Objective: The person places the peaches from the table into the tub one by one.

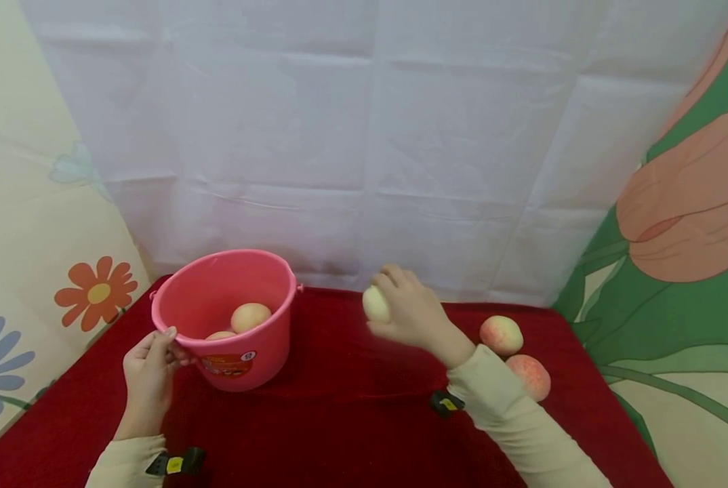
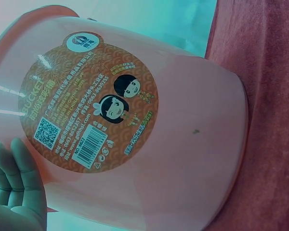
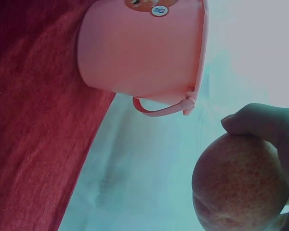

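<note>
A pink bucket (image 1: 272,356) stands at the left of the red-covered table, two peaches (image 1: 251,317) visible inside it. My left hand (image 1: 149,376) pinches the bucket's near-left rim, thumb over the edge. In the left wrist view, that hand's fingers (image 2: 24,166) lie beside the bucket's round printed label (image 2: 91,106). Held above the table, right of the bucket, is a pale peach (image 1: 376,305) gripped by my right hand (image 1: 415,310). The right wrist view shows this peach (image 3: 238,185) with the thumb across it, apart from the bucket.
Two more peaches, one yellow and red (image 1: 501,335) and one pinker (image 1: 531,377), lie on the table near my right forearm. A white cloth (image 1: 364,135) hangs behind the table. The bucket's handle (image 3: 156,113) hangs down its far side.
</note>
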`<state>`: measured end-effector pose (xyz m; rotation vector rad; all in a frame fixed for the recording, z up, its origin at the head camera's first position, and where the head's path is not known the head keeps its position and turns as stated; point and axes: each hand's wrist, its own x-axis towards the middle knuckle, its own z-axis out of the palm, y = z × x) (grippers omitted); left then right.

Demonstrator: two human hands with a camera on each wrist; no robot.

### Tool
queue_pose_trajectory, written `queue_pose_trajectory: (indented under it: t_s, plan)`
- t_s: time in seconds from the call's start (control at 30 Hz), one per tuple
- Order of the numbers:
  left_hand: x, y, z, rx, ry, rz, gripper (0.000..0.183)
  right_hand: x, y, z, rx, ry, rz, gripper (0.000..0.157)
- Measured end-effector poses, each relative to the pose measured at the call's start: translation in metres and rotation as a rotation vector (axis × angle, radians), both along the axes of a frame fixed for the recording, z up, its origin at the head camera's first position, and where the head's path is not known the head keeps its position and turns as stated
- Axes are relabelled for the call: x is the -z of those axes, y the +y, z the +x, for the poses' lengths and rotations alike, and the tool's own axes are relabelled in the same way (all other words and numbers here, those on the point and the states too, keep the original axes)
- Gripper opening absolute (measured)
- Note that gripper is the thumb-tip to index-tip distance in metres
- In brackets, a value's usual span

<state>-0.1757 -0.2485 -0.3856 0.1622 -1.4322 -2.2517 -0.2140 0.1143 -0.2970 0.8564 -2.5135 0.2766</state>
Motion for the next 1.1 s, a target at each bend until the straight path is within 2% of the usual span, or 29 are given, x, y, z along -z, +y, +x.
queue_pose_trajectory:
  t_s: [1.1]
  plan:
    - [-0.001,0.001,0.0,0.001,0.002,0.0,0.033,-0.009,-0.029,-0.006,-0.055,-0.016,-0.002,0.057]
